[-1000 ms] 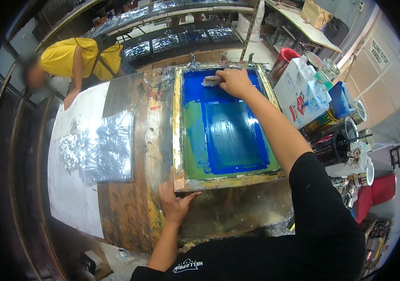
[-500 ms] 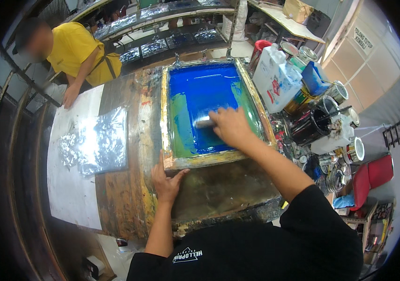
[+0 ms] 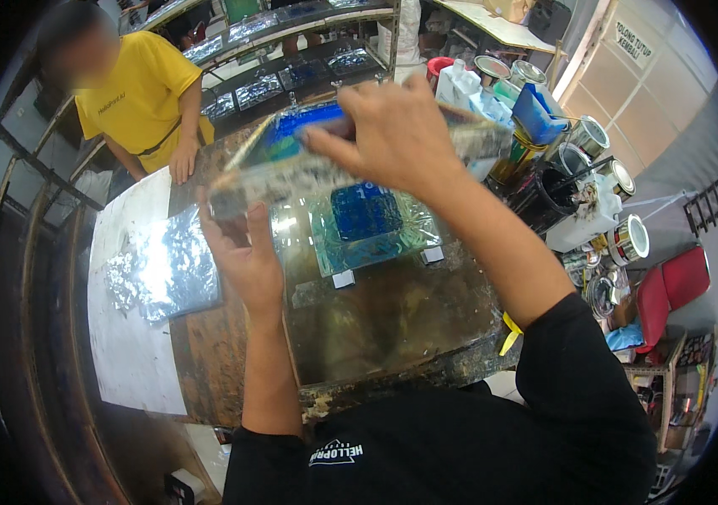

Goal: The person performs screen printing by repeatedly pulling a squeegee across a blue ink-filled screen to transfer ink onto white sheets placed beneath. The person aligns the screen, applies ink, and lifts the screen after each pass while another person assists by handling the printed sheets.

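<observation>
1. A wooden screen frame (image 3: pixel 291 181) is held tilted above the surface (image 3: pixel 376 328), its near edge raised; blue ink (image 3: pixel 323 113) is seen on its mesh.
2. The frame's near left corner is met by the left hand (image 3: pixel 245 261); the thumb is held wide of the fingers, with the corner between them. Whether it is firmly gripped cannot be told.
3. The right hand (image 3: pixel 401 130) is placed over the frame's near side, its fingers curled. A blurred dark piece (image 3: pixel 339 128) is seen by the thumb; what it is, and whether it is grasped, cannot be told.
4. Below the frame, a clear plastic sheet (image 3: pixel 333 257) is laid flat on the surface, marked with a dark blue printed panel (image 3: pixel 367 215). Two small white tabs (image 3: pixel 343 279) are set along its near edge.
5. To the left, shiny clear sheets (image 3: pixel 178 273) are piled partly on white paper (image 3: pixel 136 370).
6. Beyond the paper, a co-worker in a yellow shirt (image 3: pixel 144 93) is seen, one hand rested near its far edge.
7. At the right, cans and a white jug (image 3: pixel 460 88) are crowded together beside the frame.
</observation>
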Demonstrator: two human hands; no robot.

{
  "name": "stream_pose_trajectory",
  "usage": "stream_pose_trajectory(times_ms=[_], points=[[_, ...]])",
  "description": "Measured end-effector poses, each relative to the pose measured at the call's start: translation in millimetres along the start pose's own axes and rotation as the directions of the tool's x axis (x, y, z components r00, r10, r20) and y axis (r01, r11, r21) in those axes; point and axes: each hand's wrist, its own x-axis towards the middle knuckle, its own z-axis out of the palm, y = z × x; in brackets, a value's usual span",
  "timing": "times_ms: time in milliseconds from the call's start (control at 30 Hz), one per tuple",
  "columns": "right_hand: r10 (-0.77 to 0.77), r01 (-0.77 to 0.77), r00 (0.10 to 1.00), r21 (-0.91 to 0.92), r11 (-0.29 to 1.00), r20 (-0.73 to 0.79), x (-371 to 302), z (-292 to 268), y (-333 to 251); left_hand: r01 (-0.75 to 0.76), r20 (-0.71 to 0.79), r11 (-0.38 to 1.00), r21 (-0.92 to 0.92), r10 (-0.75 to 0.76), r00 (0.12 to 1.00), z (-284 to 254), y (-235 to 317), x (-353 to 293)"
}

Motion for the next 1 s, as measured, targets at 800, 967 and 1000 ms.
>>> stream_pose_trajectory(times_ms=[800,967,1000], points=[[0.052,-0.070,0.971,0.069,0.995,0.234,87,-14,32,0.336,0.088,0.896,0.290,-0.375,0.923,-45,-76,14],[-0.004,0.000,0.998,0.050,0.999,0.068,80,-14,27,0.211,0.060,0.886,0.413,-0.257,0.965,-160,-80,86],[-0.021,0.021,1.000,0.034,0.999,-0.010,79,-10,25,0.157,0.092,0.895,0.418,-0.214,0.973,-181,-83,100]])
